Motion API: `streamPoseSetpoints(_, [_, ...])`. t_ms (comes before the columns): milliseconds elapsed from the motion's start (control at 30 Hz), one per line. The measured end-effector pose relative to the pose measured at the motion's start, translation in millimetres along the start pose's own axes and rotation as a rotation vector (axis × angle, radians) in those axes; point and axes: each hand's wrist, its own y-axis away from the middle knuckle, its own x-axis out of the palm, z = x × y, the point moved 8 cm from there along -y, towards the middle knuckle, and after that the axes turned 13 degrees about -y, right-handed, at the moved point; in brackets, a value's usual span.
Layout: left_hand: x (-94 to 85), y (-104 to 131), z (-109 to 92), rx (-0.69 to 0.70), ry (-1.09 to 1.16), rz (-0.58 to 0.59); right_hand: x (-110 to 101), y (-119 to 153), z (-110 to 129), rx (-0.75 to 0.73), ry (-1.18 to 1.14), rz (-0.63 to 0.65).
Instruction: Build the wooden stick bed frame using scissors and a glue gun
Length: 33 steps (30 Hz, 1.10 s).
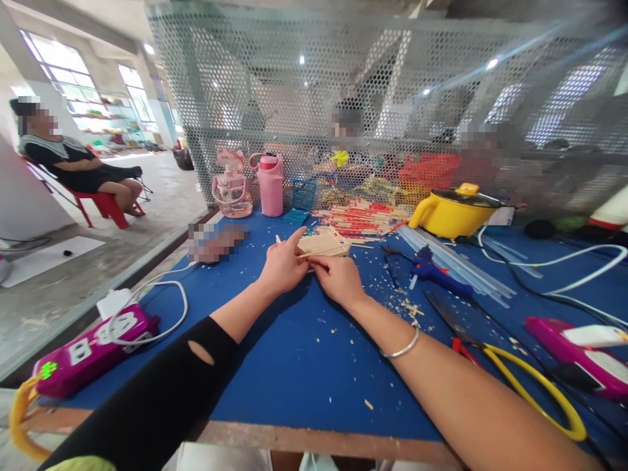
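A small flat structure of pale wooden sticks [328, 244] is held just above the blue tabletop, near its middle. My left hand [283, 265] grips its left side, with the index finger pointing up and away. My right hand [339, 280] pinches the near edge of the same piece, thumb and fingers closed. Both hands nearly meet there, and my fingers hide part of the sticks. Behind the piece lies a pile of red-tipped sticks [360, 216].
To the right are a blue glue gun [439, 271], clear glue sticks [461, 265], scissors [490, 353] and a yellow pot [454, 212]. A purple power strip [93, 350] sits left. Pink bottles [271, 186] stand before a perforated metal screen [294, 78]. A person [73, 154] sits far left.
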Motion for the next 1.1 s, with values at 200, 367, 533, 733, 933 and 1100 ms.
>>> streamPoseSetpoints(200, [-0.3, -2.0, 3.1, -0.046, 0.003, 0.033, -76.2, -20.7, 11.9, 0.063, -0.231, -0.358])
streamPoseSetpoints(367, [-1.8, -0.8, 7.9, -0.030, 0.079, 0.066, -129.9, -16.7, 24.0, 0.095, -0.124, -0.025])
streamPoseSetpoints(533, [-3.9, 6.6, 1.0, 0.104, 0.166, 0.160, -169.6, 57.1, -19.7, 0.335, 0.168, 0.145])
streamPoseSetpoints(733, [-5.5, 4.3, -3.5, 0.102, 0.103, 0.215, -174.7, 105.7, -64.1, 0.530, 0.127, 0.188])
streamPoseSetpoints(933, [-2.6, 1.7, -1.5, 0.078, 0.111, 0.253, -126.9, 75.3, -22.7, 0.255, 0.140, 0.282])
streamPoseSetpoints(1100, [-5.1, 3.0, 2.0, 0.032, 0.081, 0.187, -78.4, 48.2, 4.9, 0.134, 0.370, 0.444])
